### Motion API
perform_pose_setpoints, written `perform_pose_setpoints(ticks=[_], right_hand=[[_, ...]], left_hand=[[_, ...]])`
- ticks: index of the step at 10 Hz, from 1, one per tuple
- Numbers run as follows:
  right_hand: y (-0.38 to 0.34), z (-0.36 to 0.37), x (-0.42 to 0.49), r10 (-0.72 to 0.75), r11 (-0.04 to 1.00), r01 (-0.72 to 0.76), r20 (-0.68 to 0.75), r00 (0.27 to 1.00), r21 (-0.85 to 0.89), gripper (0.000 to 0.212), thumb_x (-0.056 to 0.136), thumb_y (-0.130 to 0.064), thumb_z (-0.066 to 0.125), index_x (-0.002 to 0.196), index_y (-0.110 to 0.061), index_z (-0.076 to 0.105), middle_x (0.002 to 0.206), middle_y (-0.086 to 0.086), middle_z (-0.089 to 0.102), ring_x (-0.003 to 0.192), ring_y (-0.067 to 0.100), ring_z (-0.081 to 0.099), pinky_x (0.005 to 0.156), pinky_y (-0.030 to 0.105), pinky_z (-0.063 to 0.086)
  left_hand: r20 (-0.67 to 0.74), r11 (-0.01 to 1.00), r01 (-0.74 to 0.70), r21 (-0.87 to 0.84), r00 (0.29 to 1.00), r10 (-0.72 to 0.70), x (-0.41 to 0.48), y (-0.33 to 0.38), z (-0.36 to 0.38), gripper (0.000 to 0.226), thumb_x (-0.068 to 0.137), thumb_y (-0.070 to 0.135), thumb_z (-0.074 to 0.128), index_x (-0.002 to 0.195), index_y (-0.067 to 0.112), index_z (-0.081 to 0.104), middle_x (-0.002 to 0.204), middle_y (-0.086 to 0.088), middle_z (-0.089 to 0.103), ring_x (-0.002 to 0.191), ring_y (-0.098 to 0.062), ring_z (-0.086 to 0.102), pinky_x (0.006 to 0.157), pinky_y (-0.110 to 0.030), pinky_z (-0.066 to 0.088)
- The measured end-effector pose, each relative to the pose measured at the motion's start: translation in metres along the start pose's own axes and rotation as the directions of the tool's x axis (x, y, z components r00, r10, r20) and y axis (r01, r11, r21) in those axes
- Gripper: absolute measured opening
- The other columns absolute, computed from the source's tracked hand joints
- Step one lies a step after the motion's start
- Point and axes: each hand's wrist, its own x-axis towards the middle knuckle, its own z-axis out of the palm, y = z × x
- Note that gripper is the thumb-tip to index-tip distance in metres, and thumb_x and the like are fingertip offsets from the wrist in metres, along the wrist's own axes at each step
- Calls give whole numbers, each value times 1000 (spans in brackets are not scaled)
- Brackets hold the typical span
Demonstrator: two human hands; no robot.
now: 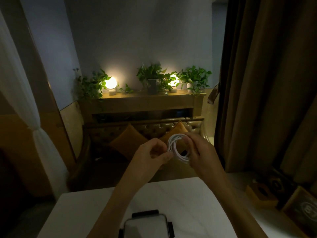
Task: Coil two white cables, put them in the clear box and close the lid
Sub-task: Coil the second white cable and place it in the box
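Note:
A white cable is wound into a small coil of several loops, held up in the air beyond the table's far edge. My right hand grips the coil's right side, fingers through the loops. My left hand pinches the coil's left side between thumb and fingers. The clear box with black clasps sits on the white table at the near edge, below my forearms; its bottom is cut off by the frame. A second white cable is not visible.
A tufted brown sofa with orange cushions stands beyond the table. Behind it a wooden shelf carries two lit globe lamps and potted plants. Brown curtains hang at right, a white curtain at left. Dark boxes sit right of the table.

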Motion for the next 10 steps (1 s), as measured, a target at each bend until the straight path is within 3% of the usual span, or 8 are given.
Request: perform_pose_setpoints(ticks=[1,3,4,5,7,8,9,10], right_hand=[[1,0,-3,-14,998,23,180,984,-51,36,93,-13,53,128,-4,49,128,14,54,114,22,53,99,31,43],[-22,1,-18,-83,990,114,311,947,-82,46,86,-44,46,121,-15,54,119,7,56,106,20,54,95,36,46],[-20,2,-21,-102,977,154,308,946,-148,27,94,-20,52,120,-14,53,119,7,55,105,21,55,95,34,46],[-12,0,-17,-160,983,169,110,981,-73,20,92,-3,47,107,-1,60,103,16,63,95,29,59,85,36,48],[-9,0,-15,-178,984,178,4,984,-25,27,94,-13,40,96,2,62,90,16,66,85,30,61,78,41,48],[-7,2,-16,-193,981,193,10,981,-22,24,93,-10,42,96,2,63,88,16,66,82,29,61,74,35,46],[0,6,-14,-129,991,129,0,992,30,25,94,-13,46,107,0,62,97,13,66,87,20,61,76,26,46],[-1,5,-14,-95,995,94,20,995,40,26,95,-20,48,114,-9,62,95,-1,66,84,4,61,73,16,46]], left_hand=[[22,996,-89,11,996,89,-3,6,-12,2,88,23,59,89,23,61,81,5,68,75,-7,66,63,-15,53],[-101,989,-145,-27,985,142,6,19,-20,6,88,16,58,84,14,62,73,6,65,66,-1,63,58,-11,50],[-96,982,-70,-177,994,53,4,20,-13,10,87,13,59,78,11,64,69,8,65,63,1,63,57,-9,48],[-49,976,-67,-205,997,58,-1,16,-4,11,84,12,62,75,16,66,78,2,66,73,-2,63,65,-8,49],[-34,963,-19,-270,999,10,-1,11,12,2,77,31,68,76,31,70,105,1,65,96,-13,63,83,-27,52],[-28,937,14,-349,999,-25,3,10,19,14,69,42,66,75,30,71,89,7,71,93,-15,66,86,-31,52],[-199,961,-74,-268,980,20,4,2,28,20,71,35,72,85,22,66,97,4,65,92,-11,64,80,-24,54],[-198,941,-95,-326,980,30,3,-9,30,43,70,37,71,105,17,55,104,-2,62,91,-14,67,75,-24,57]])
